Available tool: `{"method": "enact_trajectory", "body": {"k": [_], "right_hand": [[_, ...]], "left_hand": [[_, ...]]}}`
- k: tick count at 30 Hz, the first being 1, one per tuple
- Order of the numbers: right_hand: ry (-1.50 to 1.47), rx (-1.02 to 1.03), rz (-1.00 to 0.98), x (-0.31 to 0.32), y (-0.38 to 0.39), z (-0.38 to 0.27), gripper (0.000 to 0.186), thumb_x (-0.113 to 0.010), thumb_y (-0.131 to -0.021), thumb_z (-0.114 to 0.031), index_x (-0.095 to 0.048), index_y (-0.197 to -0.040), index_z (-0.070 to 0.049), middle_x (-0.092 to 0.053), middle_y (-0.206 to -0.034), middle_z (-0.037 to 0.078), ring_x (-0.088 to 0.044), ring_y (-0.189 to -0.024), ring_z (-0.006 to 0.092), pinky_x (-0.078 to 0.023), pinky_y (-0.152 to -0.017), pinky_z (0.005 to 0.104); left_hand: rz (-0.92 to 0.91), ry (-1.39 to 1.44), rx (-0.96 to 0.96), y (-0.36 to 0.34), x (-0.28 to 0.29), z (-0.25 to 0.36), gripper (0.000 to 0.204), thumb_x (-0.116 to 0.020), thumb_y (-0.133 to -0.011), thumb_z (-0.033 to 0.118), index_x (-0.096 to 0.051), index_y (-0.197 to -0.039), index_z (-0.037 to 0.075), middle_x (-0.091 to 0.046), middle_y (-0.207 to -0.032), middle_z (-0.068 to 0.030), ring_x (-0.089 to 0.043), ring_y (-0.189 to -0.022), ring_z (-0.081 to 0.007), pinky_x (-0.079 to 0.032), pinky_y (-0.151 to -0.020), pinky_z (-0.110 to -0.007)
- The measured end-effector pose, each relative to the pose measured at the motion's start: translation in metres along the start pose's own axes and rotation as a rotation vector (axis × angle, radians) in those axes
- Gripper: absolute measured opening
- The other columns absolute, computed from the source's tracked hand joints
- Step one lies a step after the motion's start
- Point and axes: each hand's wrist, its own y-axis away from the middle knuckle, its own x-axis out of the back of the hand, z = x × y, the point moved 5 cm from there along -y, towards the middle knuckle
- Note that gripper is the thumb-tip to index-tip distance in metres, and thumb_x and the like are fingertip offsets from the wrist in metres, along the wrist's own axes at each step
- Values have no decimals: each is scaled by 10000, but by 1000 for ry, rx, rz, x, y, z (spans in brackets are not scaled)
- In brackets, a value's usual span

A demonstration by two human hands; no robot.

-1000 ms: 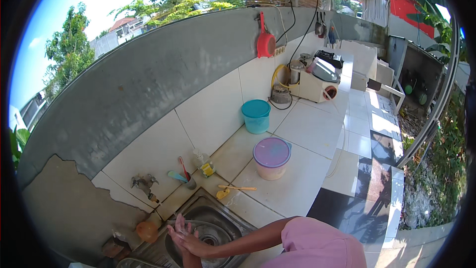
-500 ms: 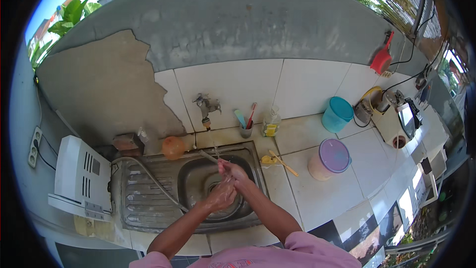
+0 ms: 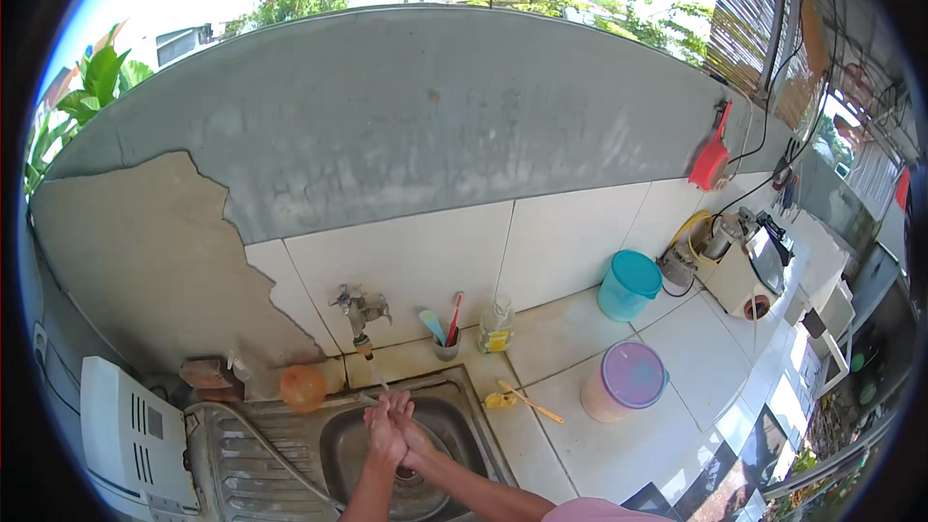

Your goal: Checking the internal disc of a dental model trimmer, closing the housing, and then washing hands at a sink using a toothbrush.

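Observation:
Over the sink bowl point(image 3: 333, 445), my left hand point(image 3: 385, 442) and my right hand point(image 3: 414, 439) are pressed together. Their fingers are closed and point up toward the tap point(image 3: 362, 313). A thin stream of water point(image 3: 381, 375) runs from the tap onto the fingertips. Whatever may lie between the palms is hidden. Beside the fingers, at the bowl's far edge, the end of a thin grey bar point(image 3: 365, 398) shows; I cannot tell whether a hand touches it.
Left of the bowl are a grey hose point(image 3: 266, 442), an orange round object point(image 3: 304, 388) and a white appliance point(image 3: 135, 440). A cup of brushes point(image 3: 446, 345), a bottle point(image 3: 497, 325), a wooden-handled brush point(image 3: 532, 402), a purple-lidded container point(image 3: 626, 383) and a turquoise container point(image 3: 630, 285) stand rightward.
The view has tilted up and shifted, so the sink sits lower in the picture. My hands have come closer together, fingertips in the water stream.

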Motion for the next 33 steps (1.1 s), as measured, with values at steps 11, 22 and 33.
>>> {"method": "enact_trajectory", "body": {"k": [11, 22, 33], "right_hand": [[1161, 115, 1, 45, -95, -63, 211, -575, -824, -227, -601, -970, -77, -597, -771, 21, -607, -726, 200, -475, -620, 351], [330, 357, 357, 35, -173, -94, 120, -506, -897, -132, -532, -999, -74, -536, -755, 12, -551, -687, 155, -463, -615, 309], [476, 286, 329, -3, -113, -60, 111, -521, -836, -9, -579, -760, -65, -561, -675, 19, -513, -587, 130, -419, -545, 303]], "left_hand": [[253, -880, 624, -53, -1, 38, 389, -416, -942, 347, -577, -1084, 22, -588, -1066, -112, -575, -942, -237, -484, -787, -358], [623, -666, 32, -58, -13, 22, 413, -514, -902, 453, -470, -1119, 104, -531, -833, -49, -542, -703, -163, -455, -615, -292], [528, -689, 183, -68, -24, 41, 352, -479, -919, 416, -524, -1111, 124, -557, -979, -60, -569, -775, -148, -476, -705, -299]]}}
